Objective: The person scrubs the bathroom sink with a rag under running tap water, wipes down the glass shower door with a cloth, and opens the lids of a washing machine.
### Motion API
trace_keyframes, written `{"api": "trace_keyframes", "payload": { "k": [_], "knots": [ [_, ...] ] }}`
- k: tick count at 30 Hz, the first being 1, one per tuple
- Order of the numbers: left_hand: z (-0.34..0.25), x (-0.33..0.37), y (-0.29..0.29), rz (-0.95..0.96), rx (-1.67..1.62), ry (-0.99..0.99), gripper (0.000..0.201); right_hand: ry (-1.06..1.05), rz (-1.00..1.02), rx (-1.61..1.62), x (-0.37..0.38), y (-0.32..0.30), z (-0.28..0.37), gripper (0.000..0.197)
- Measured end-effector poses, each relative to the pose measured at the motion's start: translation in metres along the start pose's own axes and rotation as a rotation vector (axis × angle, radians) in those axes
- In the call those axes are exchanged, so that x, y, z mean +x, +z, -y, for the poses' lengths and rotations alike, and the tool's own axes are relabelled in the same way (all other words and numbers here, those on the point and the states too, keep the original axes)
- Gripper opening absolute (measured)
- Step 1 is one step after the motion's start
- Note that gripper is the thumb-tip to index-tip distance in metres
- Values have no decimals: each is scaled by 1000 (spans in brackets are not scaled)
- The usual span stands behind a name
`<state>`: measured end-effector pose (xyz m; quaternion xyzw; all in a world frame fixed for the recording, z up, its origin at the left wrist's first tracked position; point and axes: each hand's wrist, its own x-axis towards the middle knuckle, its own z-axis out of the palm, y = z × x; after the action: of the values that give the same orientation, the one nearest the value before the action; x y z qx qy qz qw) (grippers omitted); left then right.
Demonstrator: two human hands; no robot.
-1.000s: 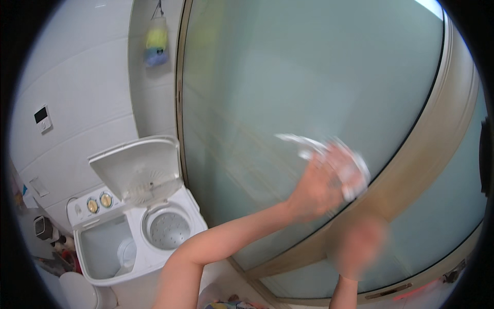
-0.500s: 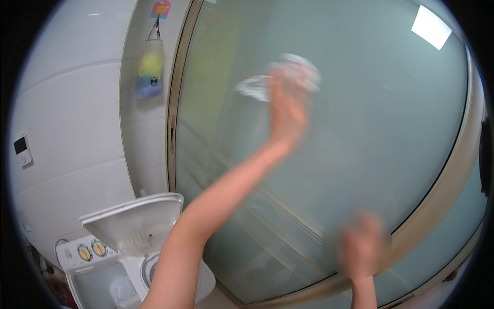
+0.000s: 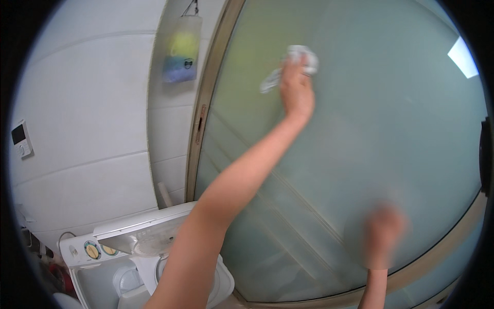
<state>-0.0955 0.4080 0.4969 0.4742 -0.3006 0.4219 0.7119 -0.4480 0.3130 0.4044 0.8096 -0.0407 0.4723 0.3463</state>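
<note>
My left hand (image 3: pixel 298 92) is raised high and presses a crumpled white cloth (image 3: pixel 271 81) against a large frosted glass door (image 3: pixel 350 129). Its fingers lie over the cloth, part of which hangs out beside the hand. Lower down on the right, my right hand (image 3: pixel 383 232) is in front of the same glass. Blur hides its fingers, so I cannot tell whether it touches the pane or holds anything.
A beige metal frame (image 3: pixel 215 67) edges the door at left. Below stands a twin-tub washing machine (image 3: pixel 77 260) with its lid (image 3: pixel 154 234) raised, close to my left forearm. A bag with yellow and blue contents (image 3: pixel 182 54) hangs on the wall beside a white control panel (image 3: pixel 21 140).
My left hand and the cloth have moved closer to the door's left frame. The view has shifted, bringing the wall and bag further right in the picture. My right hand remains low on the right.
</note>
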Motion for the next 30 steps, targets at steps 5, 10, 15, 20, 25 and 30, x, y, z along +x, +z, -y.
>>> {"api": "trace_keyframes", "payload": {
  "k": [5,10,15,20,25,30],
  "knots": [
    [-49,-12,-21,196,-521,92,44,45,-33,75,23,-15,15,19],
    [54,15,-13,-24,-34,132,44,100,-31,84,19,-10,19,19],
    [133,26,-60,-102,503,-556,44,32,78,134,8,11,57,14],
    [105,-3,-46,-76,190,-77,44,-29,85,106,-1,39,76,12],
    [148,14,-74,18,418,86,40,-2,29,69,-14,48,89,12],
    [165,29,-109,55,528,209,41,-13,100,73,-6,42,92,12]
  ]
}}
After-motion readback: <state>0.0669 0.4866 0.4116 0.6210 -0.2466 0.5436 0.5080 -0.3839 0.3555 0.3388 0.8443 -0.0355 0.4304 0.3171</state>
